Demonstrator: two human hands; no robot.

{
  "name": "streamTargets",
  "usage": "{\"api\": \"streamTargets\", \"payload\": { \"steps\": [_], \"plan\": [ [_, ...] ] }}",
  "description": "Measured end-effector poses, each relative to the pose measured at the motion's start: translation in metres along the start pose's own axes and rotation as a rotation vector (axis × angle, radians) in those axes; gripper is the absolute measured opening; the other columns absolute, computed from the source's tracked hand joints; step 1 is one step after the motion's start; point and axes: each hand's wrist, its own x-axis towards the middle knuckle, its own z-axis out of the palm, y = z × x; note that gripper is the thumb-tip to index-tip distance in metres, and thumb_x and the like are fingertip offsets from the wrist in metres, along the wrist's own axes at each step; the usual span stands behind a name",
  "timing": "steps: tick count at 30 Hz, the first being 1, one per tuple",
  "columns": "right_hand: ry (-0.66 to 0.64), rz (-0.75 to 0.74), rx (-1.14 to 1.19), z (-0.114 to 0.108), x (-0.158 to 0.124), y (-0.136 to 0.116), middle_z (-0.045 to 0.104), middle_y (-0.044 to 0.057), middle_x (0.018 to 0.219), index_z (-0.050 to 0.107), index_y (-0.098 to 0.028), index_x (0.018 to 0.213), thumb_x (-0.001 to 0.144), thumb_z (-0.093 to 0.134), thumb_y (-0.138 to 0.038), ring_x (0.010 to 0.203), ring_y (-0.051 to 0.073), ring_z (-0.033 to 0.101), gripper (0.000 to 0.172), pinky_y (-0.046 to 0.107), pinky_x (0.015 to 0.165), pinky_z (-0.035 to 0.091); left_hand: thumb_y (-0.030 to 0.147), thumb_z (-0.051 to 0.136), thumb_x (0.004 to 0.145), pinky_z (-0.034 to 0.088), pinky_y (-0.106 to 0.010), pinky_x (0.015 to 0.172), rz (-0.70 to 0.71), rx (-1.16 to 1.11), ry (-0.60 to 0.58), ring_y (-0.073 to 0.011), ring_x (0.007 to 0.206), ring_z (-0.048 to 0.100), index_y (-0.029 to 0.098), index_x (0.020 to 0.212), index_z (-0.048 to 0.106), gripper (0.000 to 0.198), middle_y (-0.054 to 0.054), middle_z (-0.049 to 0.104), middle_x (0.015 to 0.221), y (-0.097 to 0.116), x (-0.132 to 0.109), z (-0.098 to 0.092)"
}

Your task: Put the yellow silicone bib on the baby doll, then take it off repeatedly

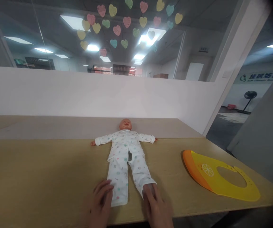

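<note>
A baby doll [126, 124] lies on its back with its arms spread, dressed in a white printed pyjama top [126, 144] and matching pyjama trousers [118, 180]. At the outer edge of the trouser leg on the left is my left hand [100, 202], its bent fingers close together on the fabric near the hem. My right hand [157, 204] grips the cuff of the other leg, fingertips at its opening. That cuff is bunched up, while the left leg lies flat and straight. No doll feet can be made out.
On the right of the wooden table [43, 177] lies a yellow and orange bib [202, 172]. A grey mat [55, 126] runs along the back, against a white wall [91, 95] with a window above. The table's front edge runs just below my hands.
</note>
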Motion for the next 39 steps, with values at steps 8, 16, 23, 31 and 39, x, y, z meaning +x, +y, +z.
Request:
{"api": "streamTargets", "payload": {
  "steps": [8,16,23,31,39],
  "plan": [
    [-0.397,0.066,-0.013,-0.037,0.042,-0.021,0.062,0.008,0.112,0.057,-0.026,0.114,0.088,0.04,-0.015,0.071,0.024,0.068,0.033,0.026,0.053,0.04,0.042,0.058,0.079,0.052,-0.042,0.088,0.017,0.011,0.001,-0.0248,0.103,0.059,0.025,0.08,0.07,0.021,-0.008,0.064,0.105,-0.001,0.001,0.002],
    [-0.442,0.001,0.12,-0.055,0.058,-0.023,0.061,0.011,0.11,0.06,-0.024,0.112,0.085,0.038,-0.006,0.079,0.022,0.067,0.039,0.025,0.058,0.037,0.043,0.059,0.078,0.056,-0.037,0.08,0.008,-0.021,-0.009,-0.0245,0.099,0.061,0.024,0.078,0.07,0.022,-0.008,0.066,0.102,0.001,0.001,0.002],
    [-0.295,-0.093,0.168,-0.069,0.067,-0.02,0.063,0.003,0.086,0.064,-0.024,0.097,0.08,0.048,-0.005,0.064,0.014,0.063,0.031,0.021,0.052,0.031,0.042,0.06,0.078,0.054,-0.04,0.084,0.047,-0.006,0.006,-0.024,0.098,0.061,0.025,0.079,0.07,0.02,-0.008,0.066,0.102,-0.001,0.001,0.001],
    [-0.326,-0.055,0.079,-0.084,0.082,-0.003,0.064,0.001,0.09,0.065,-0.029,0.1,0.08,0.037,-0.004,0.052,0.008,0.051,0.043,0.021,0.05,0.024,0.042,0.058,0.079,0.051,-0.044,0.088,0.049,0.01,0.008,-0.025,0.101,0.06,0.025,0.081,0.07,0.021,-0.008,0.066,0.103,-0.004,0.001,0.003],
    [-0.37,-0.032,0.007,-0.07,0.057,0.007,0.064,0.005,0.097,0.065,-0.025,0.099,0.082,0.04,-0.006,0.067,0.016,0.065,0.036,0.024,0.051,0.032,0.042,0.059,0.079,0.054,-0.042,0.084,0.063,0.014,0.017,-0.0247,0.097,0.062,0.024,0.078,0.071,0.021,-0.009,0.067,0.099,0.0,0.001,0.002]
  ]
}}
